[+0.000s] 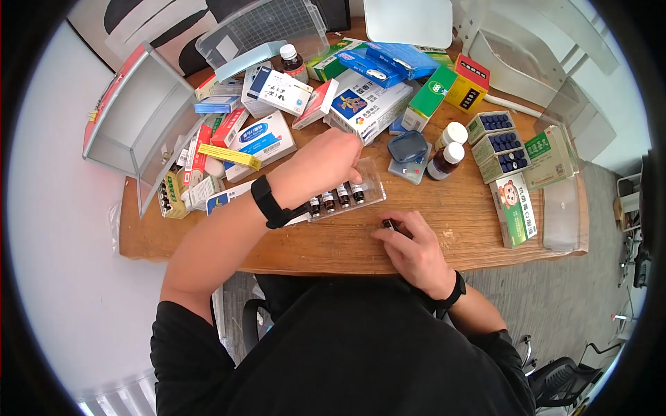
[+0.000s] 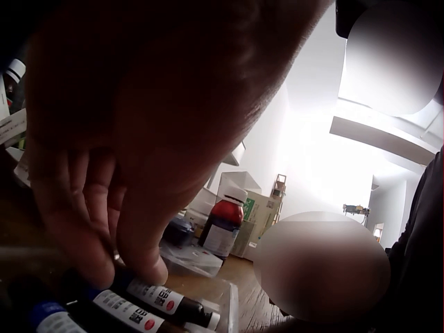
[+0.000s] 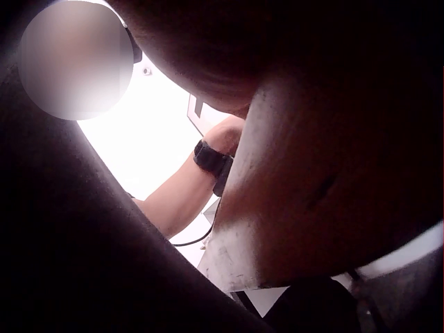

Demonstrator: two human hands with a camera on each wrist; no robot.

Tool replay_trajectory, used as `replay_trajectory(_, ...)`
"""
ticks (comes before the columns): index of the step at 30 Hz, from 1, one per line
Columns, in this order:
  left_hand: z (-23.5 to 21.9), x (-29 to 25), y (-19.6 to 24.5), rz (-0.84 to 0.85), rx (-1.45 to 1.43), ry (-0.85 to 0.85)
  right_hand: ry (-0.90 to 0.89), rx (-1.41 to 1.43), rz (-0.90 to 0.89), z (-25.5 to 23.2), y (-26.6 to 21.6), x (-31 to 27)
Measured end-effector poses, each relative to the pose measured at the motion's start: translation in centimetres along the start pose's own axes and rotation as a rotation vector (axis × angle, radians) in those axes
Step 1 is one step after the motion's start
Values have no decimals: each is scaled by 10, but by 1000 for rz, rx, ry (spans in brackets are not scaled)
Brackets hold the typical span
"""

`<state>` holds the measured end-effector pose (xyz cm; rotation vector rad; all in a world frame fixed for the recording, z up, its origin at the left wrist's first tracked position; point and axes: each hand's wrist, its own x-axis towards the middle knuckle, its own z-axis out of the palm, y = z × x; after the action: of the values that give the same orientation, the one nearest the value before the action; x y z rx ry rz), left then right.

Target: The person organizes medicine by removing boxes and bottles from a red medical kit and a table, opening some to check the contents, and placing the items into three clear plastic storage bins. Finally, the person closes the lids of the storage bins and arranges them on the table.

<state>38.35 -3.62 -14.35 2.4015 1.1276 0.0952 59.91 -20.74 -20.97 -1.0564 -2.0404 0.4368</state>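
A clear plastic tray (image 1: 375,184) holds several small dark oral-liquid vials (image 1: 329,200) with white labels, lying side by side. My left hand (image 1: 320,165) reaches over it from the left, palm down. In the left wrist view its thumb and a finger pinch at the end of a labelled vial (image 2: 163,297) in the tray. My right hand (image 1: 414,249) is near the table's front edge, holding another small dark vial (image 1: 390,224) between thumb and fingers. Most of that vial is hidden by the hand. The right wrist view shows mainly dark, close skin and the table edge.
Medicine boxes (image 1: 267,142) crowd the wooden table (image 1: 444,222) behind and left of the tray. Brown bottles (image 1: 445,161) and a dark-blue-lidded case (image 1: 407,147) stand right of it. Open cartons of blue-capped vials (image 1: 504,152) and an upright white-green box (image 1: 514,209) are further right.
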Motion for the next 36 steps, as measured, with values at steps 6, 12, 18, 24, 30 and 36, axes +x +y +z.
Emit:
replay_trajectory(6,-8,-51,37,35,231,216,87,149,241,-8,-7,-5)
replay_trajectory(12,31,-137,56,68,257,333,261,559,506,-31,-24,6)
replay_trajectory(18,63,-157,36,51,241,416,107,412,397,-16,4,71)
replay_trajectory(24,70,-160,22,81,199,452,31,-109,108,7,21,109)
replay_trajectory(30,72,-164,14,128,222,426,-17,-144,275,9,9,113)
replay_trajectory(36,70,-165,10,148,224,410,-79,-159,330,4,18,121)
